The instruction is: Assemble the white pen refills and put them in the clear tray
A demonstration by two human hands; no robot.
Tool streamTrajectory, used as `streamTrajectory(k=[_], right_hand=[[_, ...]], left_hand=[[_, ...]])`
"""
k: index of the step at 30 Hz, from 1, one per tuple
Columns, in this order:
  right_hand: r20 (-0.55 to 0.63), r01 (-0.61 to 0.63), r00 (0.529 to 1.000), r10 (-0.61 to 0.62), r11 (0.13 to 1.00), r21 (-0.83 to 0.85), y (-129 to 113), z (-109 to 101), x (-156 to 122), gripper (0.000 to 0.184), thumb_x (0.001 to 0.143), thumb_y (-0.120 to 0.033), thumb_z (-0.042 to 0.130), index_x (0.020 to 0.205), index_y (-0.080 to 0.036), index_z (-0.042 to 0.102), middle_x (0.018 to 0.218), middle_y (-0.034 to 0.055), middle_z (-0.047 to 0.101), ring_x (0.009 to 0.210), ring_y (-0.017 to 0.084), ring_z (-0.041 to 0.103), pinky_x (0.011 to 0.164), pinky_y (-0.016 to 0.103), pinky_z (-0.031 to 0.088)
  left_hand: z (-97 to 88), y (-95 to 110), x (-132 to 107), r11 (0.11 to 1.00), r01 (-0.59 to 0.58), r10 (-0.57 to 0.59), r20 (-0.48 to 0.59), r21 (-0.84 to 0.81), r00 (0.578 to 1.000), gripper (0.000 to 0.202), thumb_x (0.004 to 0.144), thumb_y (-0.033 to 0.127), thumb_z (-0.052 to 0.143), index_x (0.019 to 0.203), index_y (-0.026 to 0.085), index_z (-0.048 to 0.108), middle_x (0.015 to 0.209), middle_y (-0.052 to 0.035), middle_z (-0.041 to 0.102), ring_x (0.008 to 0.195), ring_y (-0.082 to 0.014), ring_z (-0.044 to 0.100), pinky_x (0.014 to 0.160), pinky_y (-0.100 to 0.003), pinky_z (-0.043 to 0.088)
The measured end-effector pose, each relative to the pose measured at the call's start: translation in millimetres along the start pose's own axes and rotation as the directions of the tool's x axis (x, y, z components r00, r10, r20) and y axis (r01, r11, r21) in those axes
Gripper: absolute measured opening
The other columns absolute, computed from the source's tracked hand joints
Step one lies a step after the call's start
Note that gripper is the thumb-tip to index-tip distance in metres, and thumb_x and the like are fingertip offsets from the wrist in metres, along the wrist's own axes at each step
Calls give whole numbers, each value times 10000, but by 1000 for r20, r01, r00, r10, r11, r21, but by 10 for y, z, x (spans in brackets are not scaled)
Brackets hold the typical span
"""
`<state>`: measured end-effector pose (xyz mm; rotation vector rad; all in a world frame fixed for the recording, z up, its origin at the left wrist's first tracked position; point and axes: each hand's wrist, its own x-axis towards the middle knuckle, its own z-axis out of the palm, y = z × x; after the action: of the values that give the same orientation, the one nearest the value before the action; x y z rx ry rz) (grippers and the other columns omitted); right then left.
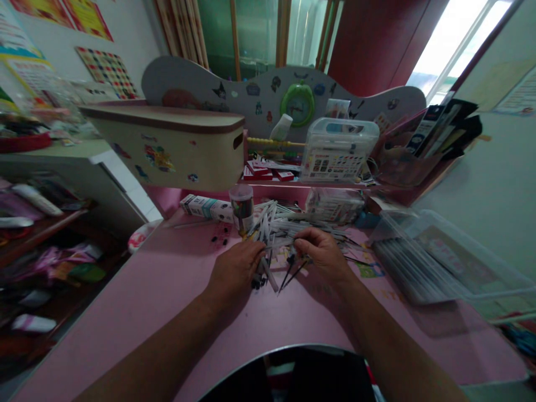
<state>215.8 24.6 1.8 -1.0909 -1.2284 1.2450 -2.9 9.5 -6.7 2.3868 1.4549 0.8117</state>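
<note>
Currently left hand (237, 267) holding one tube (270, 275); two dark sticks (286, 275) below right hand (326, 254).

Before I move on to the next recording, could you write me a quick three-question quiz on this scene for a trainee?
1. Where does the pile of thin sticks lie?
A) on top of the beige box
B) on the pink desk
C) on the person's lap

2. True or false: the clear tub lies farther to the right than the person's right hand.

3. Fill in the missing word: the clock has a ____ frame.

Key: 1. B; 2. true; 3. green
</note>
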Motion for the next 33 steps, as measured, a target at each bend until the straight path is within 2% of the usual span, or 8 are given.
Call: streamTrajectory(k=[5, 8, 14, 18, 24, 29, 31, 33], right_hand=[[18, 83, 997, -81, 985, -152, 1, 5, -35, 355, 842, -381, 698, 565, -207, 560, 563, -16, 472, 568, 134, 417, 550, 273, 338], [25, 66, 998, -64, 994, -85, -1, 19, -51, 425, 879, -454, 662, 554, -208, 537, 539, -20, 427, 544, 127, 377, 533, 273, 329], [70, -40, 997, 34, 996, 79, -22, -11, -41, 172, 730, -312, 709, 843, -222, 617, 622, -51, 536, 508, 106, 432, 492, 233, 334], [116, 1, 993, 0, 1000, -6, -46, -1, -30, 164, 712, -303, 715, 718, -211, 579, 597, -45, 521, 528, 105, 433, 505, 232, 339], [40, 17, 999, -17, 1000, 3, -27, 65, -68, 438, 864, -462, 643, 547, -212, 473, 519, -31, 395, 505, 105, 325, 475, 252, 266], [68, -17, 998, 13, 998, 53, 27, -6, -40, 115, 764, -278, 685, 795, -208, 600, 625, -41, 525, 533, 104, 416, 505, 232, 290], [79, 23, 997, -23, 1000, -3, 32, -21, -32, 86, 769, -258, 661, 765, -207, 591, 627, -40, 516, 550, 108, 416, 526, 240, 302], [95, 64, 994, -54, 992, -106, 28, -19, -33, 205, 819, -294, 644, 660, -205, 549, 593, -30, 477, 559, 117, 396, 538, 257, 294]], left_hand=[[38, -39, -13, 997, -73, 74, -64, 23, 995, 271, 1013, 271, 449, 1005, 206, 711, 959, -85, 723, 886, -225, 661, 782, -338, 506], [43, -33, -18, 996, -86, 88, -60, 23, 994, 272, 1016, 270, 447, 993, 206, 711, 947, -77, 721, 871, -212, 659, 779, -321, 502], [25, -8, -15, 998, -55, 56, -39, 40, 998, 263, 1013, 265, 451, 1011, 210, 708, 973, -73, 728, 900, -212, 663, 793, -315, 496], [24, -25, -12, 997, -60, 62, -33, 44, 998, 259, 1015, 274, 455, 1017, 210, 707, 973, -73, 731, 906, -216, 665, 793, -317, 493], [47, -57, -18, 995, -86, 89, -62, 54, 994, 246, 1011, 284, 473, 1017, 213, 709, 964, -69, 730, 891, -212, 663, 766, -307, 491], [57, -49, -32, 993, -104, 109, -89, 57, 990, 243, 1017, 272, 464, 1006, 207, 698, 946, -67, 725, 862, -211, 656, 750, -314, 481], [53, -42, -32, 993, -104, 109, -82, 65, 991, 238, 1016, 260, 466, 993, 204, 696, 930, -66, 722, 849, -211, 652, 745, -315, 476], [50, -40, -27, 991, -115, 120, -83, 62, 989, 231, 1012, 249, 471, 983, 202, 695, 923, -66, 721, 847, -212, 653, 742, -313, 474]])
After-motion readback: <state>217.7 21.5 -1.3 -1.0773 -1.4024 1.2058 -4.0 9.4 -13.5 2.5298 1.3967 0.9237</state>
